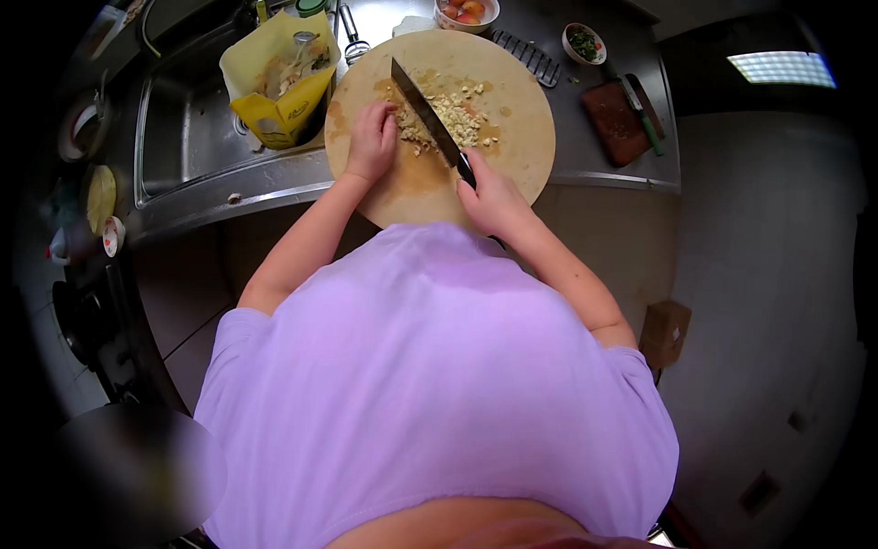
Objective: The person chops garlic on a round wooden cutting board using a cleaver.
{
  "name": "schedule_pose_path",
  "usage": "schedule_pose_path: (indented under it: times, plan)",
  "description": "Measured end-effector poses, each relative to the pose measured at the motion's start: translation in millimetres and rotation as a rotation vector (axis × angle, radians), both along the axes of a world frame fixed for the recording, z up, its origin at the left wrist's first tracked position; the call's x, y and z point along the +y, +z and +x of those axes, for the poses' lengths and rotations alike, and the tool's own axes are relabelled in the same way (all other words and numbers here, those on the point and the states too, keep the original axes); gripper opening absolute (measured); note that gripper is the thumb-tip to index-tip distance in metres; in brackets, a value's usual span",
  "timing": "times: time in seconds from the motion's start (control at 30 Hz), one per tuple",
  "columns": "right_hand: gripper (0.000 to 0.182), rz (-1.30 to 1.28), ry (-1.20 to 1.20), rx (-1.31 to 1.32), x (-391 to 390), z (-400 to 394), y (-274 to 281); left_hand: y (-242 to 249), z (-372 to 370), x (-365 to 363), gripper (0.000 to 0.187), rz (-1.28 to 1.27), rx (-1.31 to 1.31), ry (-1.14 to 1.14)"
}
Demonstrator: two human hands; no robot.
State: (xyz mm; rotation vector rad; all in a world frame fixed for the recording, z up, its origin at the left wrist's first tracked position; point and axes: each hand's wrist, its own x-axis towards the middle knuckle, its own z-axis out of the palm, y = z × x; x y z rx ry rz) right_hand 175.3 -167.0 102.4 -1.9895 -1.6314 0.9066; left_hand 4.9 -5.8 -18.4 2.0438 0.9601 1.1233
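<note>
steel sink (178, 142), yellow bag (286, 117), cardboard box (665, 334)

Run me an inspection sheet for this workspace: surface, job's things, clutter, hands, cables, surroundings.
Surface: round board, patchy brown stains, on metal counter.
Job's things: large knife slanting across pale chopped pieces.
Clutter: yellow bag by sink; whisk; wire rack; bowl of reddish items; bowl of greens; green-handled knife on small brown board.
Hands: right hand grips large knife; left hand beside the blade, its contact unclear.
Cables: nothing seen clearly.
Surroundings: cardboard box at lower right; outer edges too dark to tell.
</note>
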Motion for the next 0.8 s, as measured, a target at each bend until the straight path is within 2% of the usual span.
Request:
schedule_pose_path:
  times: [0.17,0.27,0.43,0.57,0.67,0.8]
  plan:
    - [0.045,-0.038,0.015,-0.034,4,-3,-6,3,1,-1,0.013,-0.002,0.021,0.053]
    - [0.044,0.055,0.037,-0.028,0,-10,-5,2,0,-2,0.011,0.071,0.013,0.068]
    - [0.045,0.018,0.061,-0.011,4,-10,-8,0,1,0,0.008,0.147,0.018,0.137]
    - [0.048,0.011,0.094,0.000,5,-14,-6,-2,0,-3,0.009,0.118,0.023,0.143]
    - [0.046,0.034,0.080,0.035,5,-10,-9,1,2,2,0.010,0.185,0.062,0.173]
    - [0.045,-0.027,-0.032,0.022,1,-2,-7,2,1,-2,0.012,0.118,0.043,0.145]
